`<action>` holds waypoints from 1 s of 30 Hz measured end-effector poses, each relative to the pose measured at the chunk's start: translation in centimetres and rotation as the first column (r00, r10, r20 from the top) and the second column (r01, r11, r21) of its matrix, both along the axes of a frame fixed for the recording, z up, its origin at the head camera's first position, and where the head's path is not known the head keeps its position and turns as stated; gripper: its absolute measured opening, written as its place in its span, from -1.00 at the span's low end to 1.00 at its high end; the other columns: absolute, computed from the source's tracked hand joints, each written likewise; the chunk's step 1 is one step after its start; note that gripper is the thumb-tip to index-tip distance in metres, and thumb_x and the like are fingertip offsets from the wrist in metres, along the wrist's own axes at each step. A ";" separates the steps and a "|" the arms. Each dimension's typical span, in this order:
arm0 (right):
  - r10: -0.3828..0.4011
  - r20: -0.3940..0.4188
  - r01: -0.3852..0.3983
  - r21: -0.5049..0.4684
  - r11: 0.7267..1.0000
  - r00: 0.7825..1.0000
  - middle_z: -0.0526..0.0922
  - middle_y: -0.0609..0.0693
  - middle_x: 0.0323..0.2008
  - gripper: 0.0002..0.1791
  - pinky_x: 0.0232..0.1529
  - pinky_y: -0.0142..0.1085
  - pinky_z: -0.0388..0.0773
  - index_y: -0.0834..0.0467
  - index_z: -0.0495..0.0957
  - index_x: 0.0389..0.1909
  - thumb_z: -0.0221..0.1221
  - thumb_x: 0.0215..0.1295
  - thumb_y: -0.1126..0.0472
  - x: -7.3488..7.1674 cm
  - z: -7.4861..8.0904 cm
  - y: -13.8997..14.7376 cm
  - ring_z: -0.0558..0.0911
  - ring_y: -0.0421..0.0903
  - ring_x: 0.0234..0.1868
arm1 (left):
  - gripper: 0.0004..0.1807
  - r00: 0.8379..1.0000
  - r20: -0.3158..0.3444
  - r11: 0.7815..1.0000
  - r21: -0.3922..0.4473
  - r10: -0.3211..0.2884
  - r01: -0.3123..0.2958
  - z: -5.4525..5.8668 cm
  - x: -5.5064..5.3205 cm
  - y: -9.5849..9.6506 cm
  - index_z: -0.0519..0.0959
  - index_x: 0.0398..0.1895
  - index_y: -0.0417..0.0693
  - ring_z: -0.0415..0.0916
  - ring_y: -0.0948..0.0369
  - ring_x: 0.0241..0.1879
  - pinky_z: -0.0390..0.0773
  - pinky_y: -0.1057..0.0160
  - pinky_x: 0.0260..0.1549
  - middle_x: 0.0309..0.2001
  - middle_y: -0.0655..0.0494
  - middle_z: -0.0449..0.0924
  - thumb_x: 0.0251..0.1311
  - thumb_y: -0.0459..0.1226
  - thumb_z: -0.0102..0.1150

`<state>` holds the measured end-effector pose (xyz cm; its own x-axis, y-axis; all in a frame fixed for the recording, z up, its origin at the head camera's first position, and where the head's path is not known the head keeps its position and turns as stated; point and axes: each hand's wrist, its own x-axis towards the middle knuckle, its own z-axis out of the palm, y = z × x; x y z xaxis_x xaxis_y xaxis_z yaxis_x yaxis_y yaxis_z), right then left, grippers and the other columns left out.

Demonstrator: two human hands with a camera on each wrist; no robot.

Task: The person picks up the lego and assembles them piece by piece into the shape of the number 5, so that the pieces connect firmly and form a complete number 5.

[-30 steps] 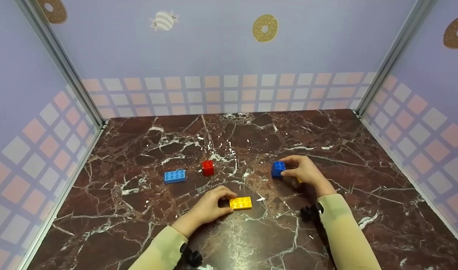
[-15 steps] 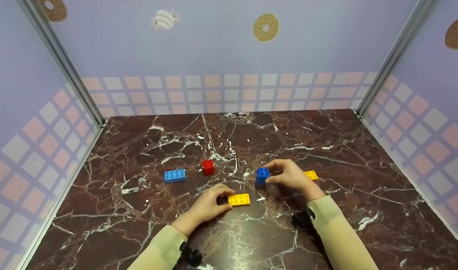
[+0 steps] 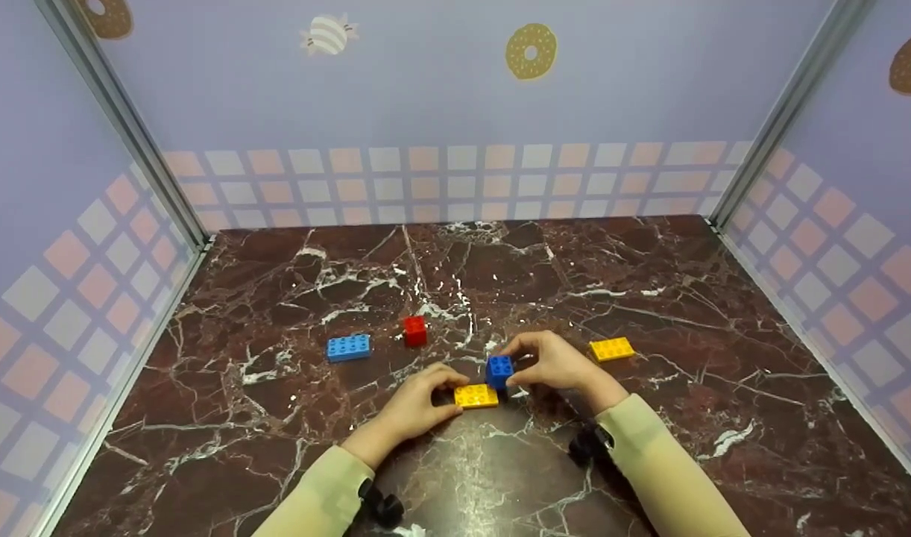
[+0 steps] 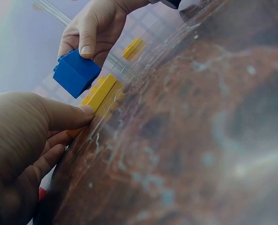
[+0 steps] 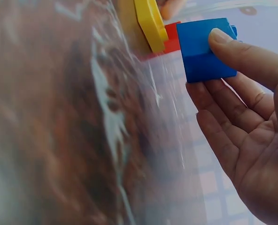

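Observation:
A flat yellow building brick (image 3: pixel 476 396) lies on the marbled tabletop, its left end pinched between the thumb and fingers of my left hand (image 3: pixel 414 406). My right hand (image 3: pixel 556 365) grips a dark blue building brick (image 3: pixel 499 371) by its right side, studs upward. In the left wrist view the blue brick (image 4: pixel 76 72) is held above the table, close over the far end of the yellow brick (image 4: pixel 101 93). From the right wrist view, my thumb lies on one face of the blue brick (image 5: pixel 206 50) and the fingers are behind and below it.
A light blue brick (image 3: pixel 348 347) and a small red brick (image 3: pixel 415 331) lie behind and left of my left hand. Another flat yellow brick (image 3: pixel 611 349) rests behind my right hand. Patterned walls (image 3: pixel 455 112) enclose the table at the back and sides.
My right hand has carried the blue brick leftward and nearer, up to the held yellow brick. The second yellow brick has come into full view. The left hand has barely shifted.

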<state>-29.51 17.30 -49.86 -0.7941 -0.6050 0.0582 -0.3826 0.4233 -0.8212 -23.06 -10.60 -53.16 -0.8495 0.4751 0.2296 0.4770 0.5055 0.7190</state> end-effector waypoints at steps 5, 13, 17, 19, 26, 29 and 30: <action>0.017 0.019 -0.018 0.029 0.999 1.000 0.79 0.09 -0.06 -0.60 0.08 -0.21 0.69 0.14 0.71 -0.07 0.55 0.04 0.26 0.5 0.0 -0.7 0.72 -0.10 -0.07 | -0.58 1.000 0.008 1.000 0.002 0.001 -0.001 0.0 0.0 0.0 0.66 0.11 -0.14 0.62 0.07 0.07 0.61 0.03 0.22 0.08 0.03 0.65 0.16 -0.33 0.44; 0.056 0.031 -0.057 0.035 0.998 0.998 0.78 0.14 -0.07 -0.62 0.11 -0.12 0.72 0.22 0.69 -0.08 0.54 0.06 0.29 1.0 -0.1 -1.4 0.76 0.01 -0.04 | -0.57 1.000 0.008 1.000 -0.007 0.003 -0.003 0.0 0.0 0.0 0.66 0.12 -0.13 0.63 0.06 0.07 0.61 0.02 0.21 0.09 0.02 0.64 0.15 -0.33 0.44; 0.062 0.043 -0.063 0.022 0.998 0.997 0.77 0.18 -0.05 -0.63 0.12 -0.06 0.72 0.24 0.69 -0.08 0.53 0.06 0.31 1.0 -0.1 -1.5 0.76 0.08 0.00 | -0.56 1.000 -0.004 1.000 -0.007 -0.001 0.001 0.0 0.0 0.0 0.65 0.13 -0.13 0.62 0.07 0.06 0.61 0.04 0.20 0.09 0.02 0.65 0.15 -0.33 0.44; 0.065 0.048 -0.066 0.018 0.998 0.997 0.76 0.18 -0.03 -0.62 0.12 -0.04 0.72 0.24 0.69 -0.08 0.53 0.06 0.31 1.1 -0.1 -1.6 0.76 0.10 0.01 | -0.56 1.000 -0.014 1.000 -0.008 -0.003 0.003 0.0 0.0 0.0 0.65 0.13 -0.13 0.62 0.07 0.06 0.62 0.05 0.20 0.09 0.03 0.65 0.15 -0.34 0.44; 0.062 0.045 -0.063 0.011 0.998 0.997 0.76 0.18 -0.04 -0.63 0.11 -0.09 0.72 0.26 0.68 -0.11 0.53 0.03 0.35 1.1 -0.2 -1.7 0.75 0.07 0.00 | -0.57 1.000 -0.019 1.000 -0.012 0.002 -0.002 -0.1 0.0 0.0 0.65 0.13 -0.12 0.62 0.07 0.07 0.60 0.03 0.21 0.09 0.03 0.65 0.15 -0.32 0.44; 0.065 0.031 -0.065 0.019 0.998 0.997 0.75 0.18 -0.06 -0.63 0.11 -0.14 0.72 0.26 0.68 -0.12 0.53 0.02 0.35 1.2 -0.1 -1.8 0.75 0.04 -0.02 | -0.56 1.000 -0.013 1.000 -0.011 0.005 -0.005 -0.1 -0.1 0.0 0.65 0.13 -0.12 0.62 0.07 0.07 0.60 0.02 0.21 0.09 0.03 0.65 0.15 -0.32 0.44; 0.066 0.026 -0.067 0.022 0.998 0.997 0.75 0.17 -0.06 -0.63 0.10 -0.15 0.72 0.26 0.68 -0.13 0.53 0.02 0.35 1.2 -0.1 -1.8 0.75 0.03 -0.02 | -0.57 1.000 -0.011 1.000 -0.010 0.006 -0.006 -0.1 -0.1 0.0 0.65 0.13 -0.12 0.62 0.07 0.07 0.60 0.02 0.21 0.09 0.03 0.65 0.15 -0.32 0.44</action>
<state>-28.27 15.49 -49.97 -0.7529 -0.6577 0.0240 -0.3899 0.4164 -0.8213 -23.12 -10.60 -53.26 -0.8496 0.4726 0.2342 0.4821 0.5155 0.7084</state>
